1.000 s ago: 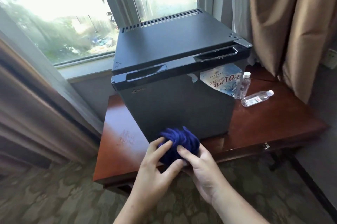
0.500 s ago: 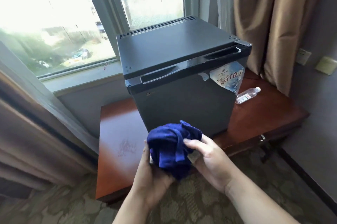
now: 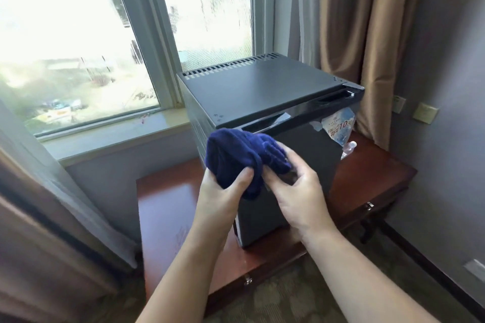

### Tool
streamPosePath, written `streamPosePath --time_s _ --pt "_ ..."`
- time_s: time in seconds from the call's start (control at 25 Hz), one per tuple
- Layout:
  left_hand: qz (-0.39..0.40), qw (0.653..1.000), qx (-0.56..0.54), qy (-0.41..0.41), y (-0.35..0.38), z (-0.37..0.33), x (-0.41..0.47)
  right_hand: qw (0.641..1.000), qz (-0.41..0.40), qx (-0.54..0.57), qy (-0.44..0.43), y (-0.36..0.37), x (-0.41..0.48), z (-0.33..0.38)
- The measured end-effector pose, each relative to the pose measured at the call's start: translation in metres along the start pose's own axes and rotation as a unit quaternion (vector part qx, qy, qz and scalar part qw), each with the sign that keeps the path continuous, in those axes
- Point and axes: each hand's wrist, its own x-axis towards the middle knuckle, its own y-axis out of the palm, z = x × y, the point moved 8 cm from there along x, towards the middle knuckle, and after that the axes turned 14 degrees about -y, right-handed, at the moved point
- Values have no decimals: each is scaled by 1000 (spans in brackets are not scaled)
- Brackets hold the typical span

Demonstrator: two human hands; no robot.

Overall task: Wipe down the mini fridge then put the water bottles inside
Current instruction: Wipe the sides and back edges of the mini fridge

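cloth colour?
Dark navy blue cloth, bunched up in both hands; clearest in the head view.

Both bare forearms reach forward. The left hand (image 3: 223, 188) grips with fingers (image 3: 242, 174) curled, and the right hand (image 3: 296, 191) pinches beside it, thumb raised.

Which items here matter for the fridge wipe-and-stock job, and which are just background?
Job:
- mini fridge, door shut
- blue cloth, bunched, held by left hand and right hand
- water bottle, mostly hidden behind the fridge's right side

Background:
- wooden table
- curtains
- window
- wall plates
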Motion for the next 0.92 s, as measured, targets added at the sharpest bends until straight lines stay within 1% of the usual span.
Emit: streamPosePath --time_s 0.08,0.16,0.32,0.4,0.56,0.68,0.84,0.92 --pt "-13 999 20 28 -2 -14 5 999 -31 -6 -29 7 12 18" --pt "-23 999 21 34 -9 -14 11 998 -43 -27 -30 14 15 18" --pt "-56 998 21 -6 -35 24 15 995 -25 -91 24 25 -5 -20" --pt "-65 997 30 -23 -41 44 15 994 -16 -101 48 26 -12 -40" --pt "-74 994 45 -63 -45 82 25 993 -14 -86 82 18 -21 -84" --pt "-86 989 69 -95 -47 107 32 990 9 -58 125 9 -27 -123" --pt "-59 979 131 -146 -47 116 45 984 6 -29 174 7 -34 -158" --pt "-58 973 152 -161 -47 114 45 984 -7 -32 176 6 -35 -159"
